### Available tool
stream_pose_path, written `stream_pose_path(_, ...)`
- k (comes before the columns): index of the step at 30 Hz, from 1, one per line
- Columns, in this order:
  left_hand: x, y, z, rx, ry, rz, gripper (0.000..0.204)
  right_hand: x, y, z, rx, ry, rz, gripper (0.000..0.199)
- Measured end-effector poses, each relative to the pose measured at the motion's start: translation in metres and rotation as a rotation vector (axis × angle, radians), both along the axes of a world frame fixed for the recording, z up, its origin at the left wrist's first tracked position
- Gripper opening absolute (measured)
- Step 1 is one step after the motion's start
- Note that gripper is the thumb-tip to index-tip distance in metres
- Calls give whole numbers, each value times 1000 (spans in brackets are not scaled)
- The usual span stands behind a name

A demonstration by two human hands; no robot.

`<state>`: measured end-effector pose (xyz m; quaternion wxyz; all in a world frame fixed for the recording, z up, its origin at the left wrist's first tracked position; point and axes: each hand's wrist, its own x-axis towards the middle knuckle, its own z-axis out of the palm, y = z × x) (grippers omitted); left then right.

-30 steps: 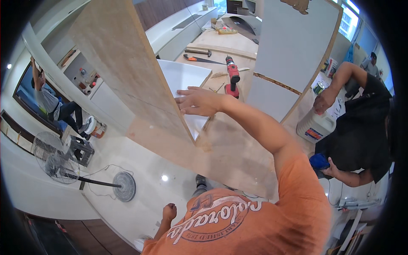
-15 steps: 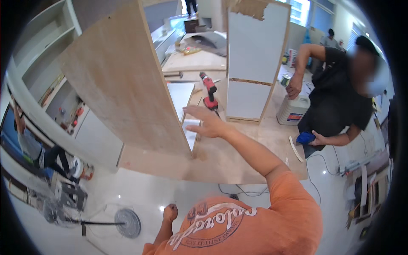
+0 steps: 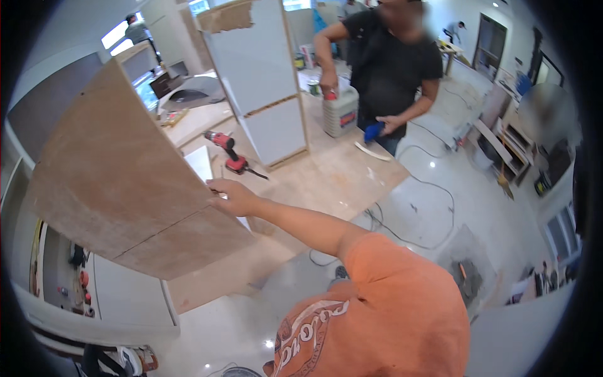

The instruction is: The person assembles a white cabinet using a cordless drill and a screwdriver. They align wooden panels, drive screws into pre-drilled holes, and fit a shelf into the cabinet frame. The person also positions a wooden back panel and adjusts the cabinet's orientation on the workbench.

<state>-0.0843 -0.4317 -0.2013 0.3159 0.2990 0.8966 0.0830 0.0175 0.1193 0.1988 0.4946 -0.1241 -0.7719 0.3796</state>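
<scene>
Right hand half-closed around the right edge of the standing wooden panel.

Front open, back crowded

Bare bench lies open between the right hand and the curved strip. The board walls off the left; drill and white panel block the way beyond, the jug farther right.

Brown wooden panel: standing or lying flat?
Standing on edge: the brown wooden panel rises above the tabletop, the right hand at its side edge.
</scene>
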Motion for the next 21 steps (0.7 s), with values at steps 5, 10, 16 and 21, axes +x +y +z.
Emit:
stream_pose_path(5,-13,-10,-2,96,-84,63,24,3,-7,0,170,17,-143,33)
stream_pose_path(10,-42,-14,-4,301,-153,164,23,2,-9,-4,41,52,-97,39)
stream_pose_path(16,-49,30,95,535,-375,507,26,-6,-8,-22,-107,112,-106,42)
stream_pose_path(21,-131,83,147,867,-374,627,23,-14,-25,-21,15,83,-307,40)
